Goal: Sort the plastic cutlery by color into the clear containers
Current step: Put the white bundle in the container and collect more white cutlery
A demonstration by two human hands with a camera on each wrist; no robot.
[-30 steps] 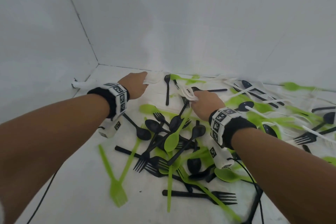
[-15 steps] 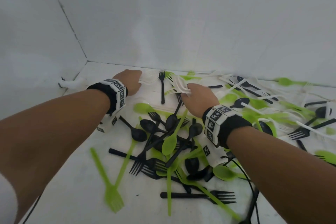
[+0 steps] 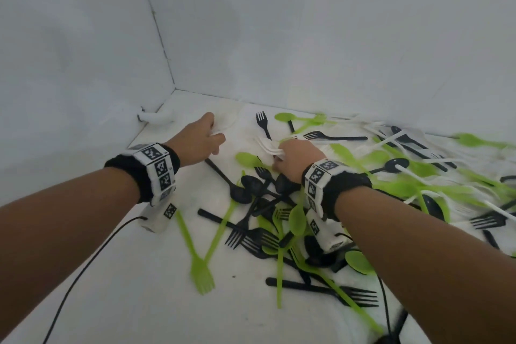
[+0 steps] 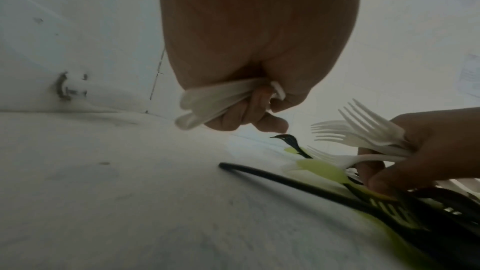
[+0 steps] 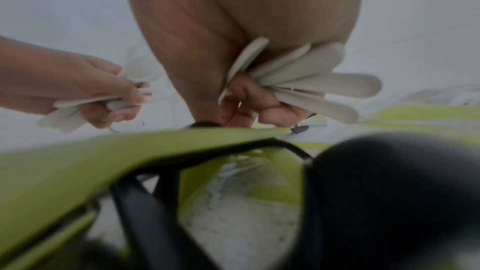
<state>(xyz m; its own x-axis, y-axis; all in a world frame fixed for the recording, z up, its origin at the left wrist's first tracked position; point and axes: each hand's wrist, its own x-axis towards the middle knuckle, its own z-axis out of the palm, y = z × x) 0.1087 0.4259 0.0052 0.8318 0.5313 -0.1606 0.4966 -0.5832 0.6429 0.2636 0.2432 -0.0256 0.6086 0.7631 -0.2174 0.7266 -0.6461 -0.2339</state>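
Glossy black spoon (image 3: 396,164), matt white forks (image 4: 363,132), scuffed white tabletop (image 3: 134,301)

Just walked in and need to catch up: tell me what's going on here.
A person is picking white pieces out of a mixed heap of black, green and white plastic cutlery on a white surface. The right hand grips a bunch of white forks; the left hand holds a smaller bundle of white cutlery. No clear containers are in view, so nothing visible is sorted yet.
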